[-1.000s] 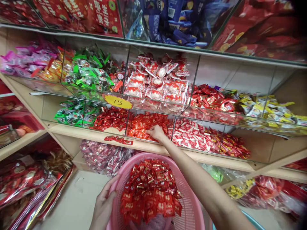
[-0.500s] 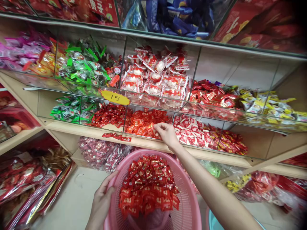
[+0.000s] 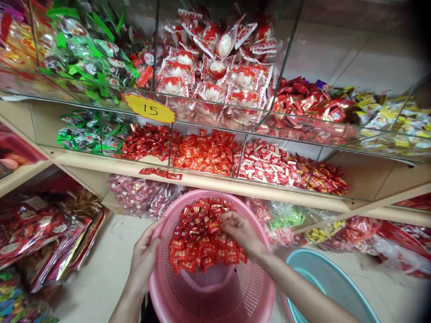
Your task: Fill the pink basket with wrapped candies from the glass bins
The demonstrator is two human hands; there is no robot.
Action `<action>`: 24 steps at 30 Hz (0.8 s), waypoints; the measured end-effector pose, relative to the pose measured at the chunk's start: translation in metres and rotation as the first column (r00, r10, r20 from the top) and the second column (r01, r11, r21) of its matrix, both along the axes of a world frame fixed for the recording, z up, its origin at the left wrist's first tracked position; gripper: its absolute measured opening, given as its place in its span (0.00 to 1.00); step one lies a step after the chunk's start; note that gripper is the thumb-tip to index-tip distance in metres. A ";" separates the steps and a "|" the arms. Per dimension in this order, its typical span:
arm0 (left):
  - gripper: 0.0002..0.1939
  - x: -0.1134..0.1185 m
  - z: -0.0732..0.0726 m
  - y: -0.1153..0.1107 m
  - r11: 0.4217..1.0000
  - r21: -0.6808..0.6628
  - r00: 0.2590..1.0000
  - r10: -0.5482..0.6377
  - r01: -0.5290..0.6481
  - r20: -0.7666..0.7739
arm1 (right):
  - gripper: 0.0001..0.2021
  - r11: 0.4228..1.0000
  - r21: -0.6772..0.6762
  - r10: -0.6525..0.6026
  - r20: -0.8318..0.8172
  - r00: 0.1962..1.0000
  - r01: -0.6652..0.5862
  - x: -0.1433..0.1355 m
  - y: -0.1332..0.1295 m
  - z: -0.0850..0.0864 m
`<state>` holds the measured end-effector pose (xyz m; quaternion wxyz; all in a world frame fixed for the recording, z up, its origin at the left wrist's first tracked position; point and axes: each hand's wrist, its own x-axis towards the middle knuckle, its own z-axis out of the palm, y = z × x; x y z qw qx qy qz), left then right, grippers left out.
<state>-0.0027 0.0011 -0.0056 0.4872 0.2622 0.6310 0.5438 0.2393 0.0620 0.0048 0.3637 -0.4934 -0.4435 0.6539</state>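
Note:
A pink plastic mesh basket (image 3: 249, 291) is in front of me, with red-wrapped candies (image 3: 195, 240) heaped toward its far side. My left hand (image 3: 146, 255) is closed on the basket's left rim, thumb on the inner side. Over the heap, inside the basket, my right hand (image 3: 237, 231) has its fingers bent together on a small red candy packet (image 3: 214, 225) with pale lettering. Similar orange-red packets (image 3: 205, 152) fill a shelf compartment straight ahead. Several red candies (image 3: 160, 173) lie on the wooden ledge.
Candy compartments with glass dividers span the shelf, and a yellow price tag (image 3: 148, 107) marked 15 hangs on it. A teal tub (image 3: 336, 278) stands on the floor at right. Bagged candies (image 3: 141, 195) lie under the ledge. Shiny red packages (image 3: 37, 229) are piled at left.
My right hand has come down from the orange-red packets on the shelf into the basket. The view has tilted lower, showing more of the teal tub. My left hand keeps its grip on the rim.

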 end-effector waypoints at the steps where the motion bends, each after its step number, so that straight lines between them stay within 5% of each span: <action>1: 0.29 0.000 0.000 0.000 1.000 -0.002 1.000 0.002 -0.002 -0.001 | 0.17 0.999 -0.027 0.023 0.017 1.000 -0.023 -0.004 -0.005 -0.009; 7: 0.26 0.000 -0.003 -0.001 0.997 0.072 0.999 0.010 -0.007 -0.043 | 0.09 0.977 -0.081 0.201 0.070 0.977 -0.195 -0.035 -0.020 -0.035; 24: 0.25 -0.002 -0.002 -0.002 0.999 0.043 0.998 0.001 0.002 -0.063 | 0.03 0.945 -0.041 0.325 0.210 0.922 -0.324 -0.059 -0.030 -0.058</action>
